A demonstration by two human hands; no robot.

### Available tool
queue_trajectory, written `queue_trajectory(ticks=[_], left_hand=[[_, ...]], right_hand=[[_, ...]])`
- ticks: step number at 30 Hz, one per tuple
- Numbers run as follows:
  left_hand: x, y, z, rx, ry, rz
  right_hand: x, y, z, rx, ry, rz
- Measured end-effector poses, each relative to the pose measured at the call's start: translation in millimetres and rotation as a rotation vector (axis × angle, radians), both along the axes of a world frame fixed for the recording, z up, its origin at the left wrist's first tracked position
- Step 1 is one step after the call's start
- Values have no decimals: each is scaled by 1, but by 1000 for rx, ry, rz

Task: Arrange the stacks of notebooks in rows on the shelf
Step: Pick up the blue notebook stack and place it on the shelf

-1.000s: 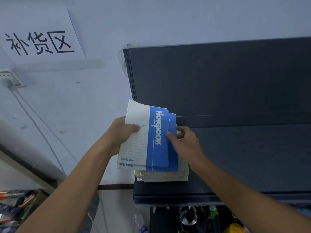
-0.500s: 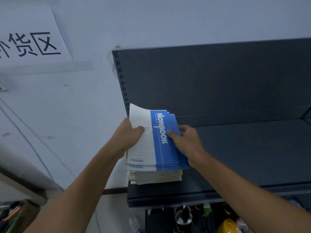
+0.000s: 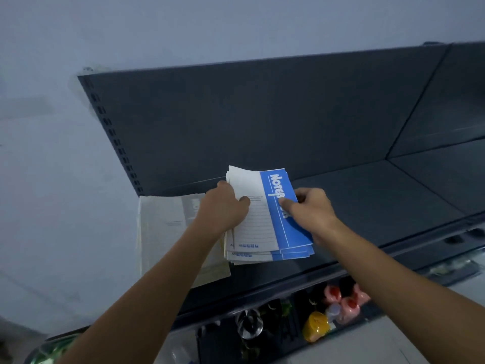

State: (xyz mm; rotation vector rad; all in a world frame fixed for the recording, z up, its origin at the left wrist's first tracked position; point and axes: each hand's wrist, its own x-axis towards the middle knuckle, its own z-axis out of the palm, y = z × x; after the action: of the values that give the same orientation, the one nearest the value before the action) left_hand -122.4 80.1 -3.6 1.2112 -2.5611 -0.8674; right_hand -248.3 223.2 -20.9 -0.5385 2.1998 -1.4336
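Observation:
A bundle of blue-and-white notebooks (image 3: 265,227) is held over the dark shelf (image 3: 367,206), fanned slightly at the lower edges. My left hand (image 3: 223,208) grips its left white edge, thumb on the top cover. My right hand (image 3: 311,210) grips the blue right edge, thumb across the printed title. A second stack of notebooks (image 3: 162,232) lies flat at the shelf's left end, pale side up, partly hidden by my left forearm.
The shelf's dark back panel (image 3: 262,114) rises behind, with a slotted upright (image 3: 115,137) at its left. A corner joint (image 3: 388,156) leads to another shelf section on the right. Below the front lip are pink-capped items (image 3: 343,298), a yellow cap (image 3: 316,325) and a shiny round object (image 3: 249,324).
The bundle has come off the lower stack and moved right with both hands. The lower stack now shows by itself at the shelf's left end. The view has swung right and down.

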Motion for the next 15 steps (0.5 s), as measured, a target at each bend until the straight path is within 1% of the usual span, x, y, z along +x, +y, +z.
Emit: queue_trajectory(ticks=[4,8,15], left_hand=[[-54,44,3,-6,28,-48],[-112,97,5,-18,20,-121],[-212,189,-1,-1,-5,-211]], right_hand=[[-45,52,3,11,95,-71],[-93,116,3,66,203,-107],[-178,219,-3,107,250,-206]])
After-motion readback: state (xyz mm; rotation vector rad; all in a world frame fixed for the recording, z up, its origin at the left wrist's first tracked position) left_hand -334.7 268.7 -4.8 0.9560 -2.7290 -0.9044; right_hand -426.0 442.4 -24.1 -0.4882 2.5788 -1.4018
